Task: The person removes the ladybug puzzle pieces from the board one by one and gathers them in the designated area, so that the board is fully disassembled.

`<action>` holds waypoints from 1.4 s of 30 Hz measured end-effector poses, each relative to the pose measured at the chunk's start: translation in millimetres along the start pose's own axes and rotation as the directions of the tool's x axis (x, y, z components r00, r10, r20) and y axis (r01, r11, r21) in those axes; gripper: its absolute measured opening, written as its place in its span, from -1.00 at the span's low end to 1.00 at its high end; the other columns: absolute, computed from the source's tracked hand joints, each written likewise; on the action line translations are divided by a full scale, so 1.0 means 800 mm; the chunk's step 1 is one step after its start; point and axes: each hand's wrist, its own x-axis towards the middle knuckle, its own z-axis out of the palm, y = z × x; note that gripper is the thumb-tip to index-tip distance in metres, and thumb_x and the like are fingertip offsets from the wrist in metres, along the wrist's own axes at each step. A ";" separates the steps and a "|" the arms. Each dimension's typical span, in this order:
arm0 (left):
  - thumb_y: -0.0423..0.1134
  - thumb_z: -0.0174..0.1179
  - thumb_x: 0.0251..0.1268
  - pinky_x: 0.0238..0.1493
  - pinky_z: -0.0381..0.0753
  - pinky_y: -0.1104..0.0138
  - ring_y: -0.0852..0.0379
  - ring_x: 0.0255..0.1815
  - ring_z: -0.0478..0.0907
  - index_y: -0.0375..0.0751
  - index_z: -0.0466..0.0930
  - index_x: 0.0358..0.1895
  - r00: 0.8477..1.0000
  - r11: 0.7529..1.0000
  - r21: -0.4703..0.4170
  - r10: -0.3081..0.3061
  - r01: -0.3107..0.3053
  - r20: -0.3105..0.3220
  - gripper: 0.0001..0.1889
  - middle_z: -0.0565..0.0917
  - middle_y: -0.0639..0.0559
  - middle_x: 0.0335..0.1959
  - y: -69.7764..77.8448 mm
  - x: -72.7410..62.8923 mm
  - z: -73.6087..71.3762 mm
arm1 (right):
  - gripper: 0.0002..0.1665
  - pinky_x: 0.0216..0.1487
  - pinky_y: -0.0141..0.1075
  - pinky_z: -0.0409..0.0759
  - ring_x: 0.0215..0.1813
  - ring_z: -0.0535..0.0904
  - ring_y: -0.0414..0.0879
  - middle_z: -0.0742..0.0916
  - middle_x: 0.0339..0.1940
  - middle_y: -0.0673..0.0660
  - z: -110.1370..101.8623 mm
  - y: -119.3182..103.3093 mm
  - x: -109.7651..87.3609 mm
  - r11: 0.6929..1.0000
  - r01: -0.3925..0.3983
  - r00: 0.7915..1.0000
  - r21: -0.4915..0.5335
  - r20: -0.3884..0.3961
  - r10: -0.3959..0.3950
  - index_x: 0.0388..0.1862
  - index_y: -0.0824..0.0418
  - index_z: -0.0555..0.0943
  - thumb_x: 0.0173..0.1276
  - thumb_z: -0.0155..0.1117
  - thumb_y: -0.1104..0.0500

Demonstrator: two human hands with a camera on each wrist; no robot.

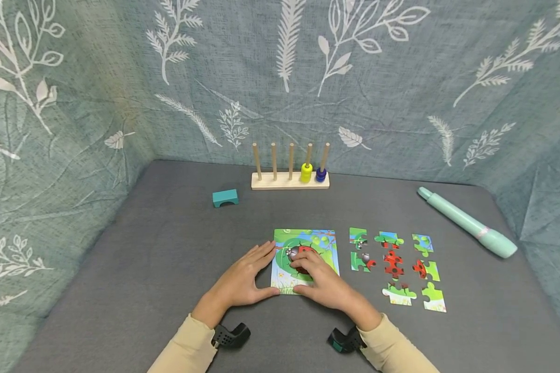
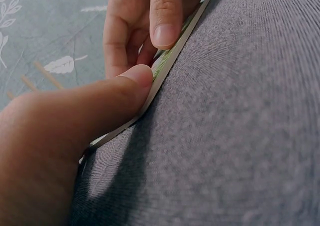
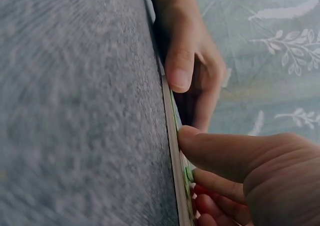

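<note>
A square ladybug puzzle board [image 1: 282,238] lies flat on the dark table. My left hand [image 1: 240,277] rests at its left side, fingers extended to the edge and the thumb [image 2: 137,80] at the near left corner. My right hand [image 1: 324,282] lies over the board's near right part. Its fingers reach onto the ladybug picture, and its thumb [image 3: 192,136] touches the near edge. The palm hides the lower right of the board. Whether a loose piece lies beneath the right fingers is hidden. Several loose puzzle pieces [image 1: 394,265] lie in rough rows right of the board.
Behind the board stands a wooden peg stand [image 1: 275,185] with yellow rings [image 1: 306,173] and dark blue rings [image 1: 321,175]. A teal arched block [image 1: 225,197] sits at its left. Far right lies a mint-green flashlight-shaped object [image 1: 466,220]. A patterned cloth [image 1: 261,77] hangs behind the table.
</note>
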 end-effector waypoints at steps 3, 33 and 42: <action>0.15 0.33 0.05 0.48 0.18 0.10 -0.04 0.48 0.16 -0.30 0.24 0.41 1.000 1.000 0.001 -0.004 0.004 -0.002 -0.09 0.23 -0.10 0.46 0.000 0.000 0.000 | -0.55 0.19 -0.16 0.51 0.22 0.41 0.03 0.54 0.14 0.15 0.001 -0.003 0.000 0.999 -0.025 1.000 0.020 -0.011 0.025 -0.04 0.28 0.58 0.08 0.46 0.21; 0.17 0.33 0.04 0.47 0.19 0.08 -0.04 0.47 0.17 -0.25 0.22 0.42 1.000 1.000 -0.013 0.008 -0.008 -0.013 -0.08 0.25 -0.10 0.45 -0.001 0.001 0.003 | -0.54 -0.06 -0.23 0.59 -0.10 0.54 -0.14 0.65 -0.11 0.03 -0.022 -0.004 -0.021 0.994 -0.094 0.990 -0.054 -0.114 0.088 -0.02 0.21 0.58 0.09 0.48 0.15; 0.17 0.33 0.04 0.49 0.17 0.08 -0.04 0.48 0.15 -0.25 0.21 0.43 1.000 1.000 -0.014 -0.006 0.006 -0.002 -0.07 0.24 -0.09 0.46 -0.002 0.001 0.002 | -0.51 -0.06 -0.18 0.60 -0.05 0.56 -0.17 0.65 -0.10 -0.06 -0.057 0.019 -0.076 0.972 -0.204 0.966 -0.118 -0.184 0.181 -0.01 0.12 0.60 0.04 0.51 0.13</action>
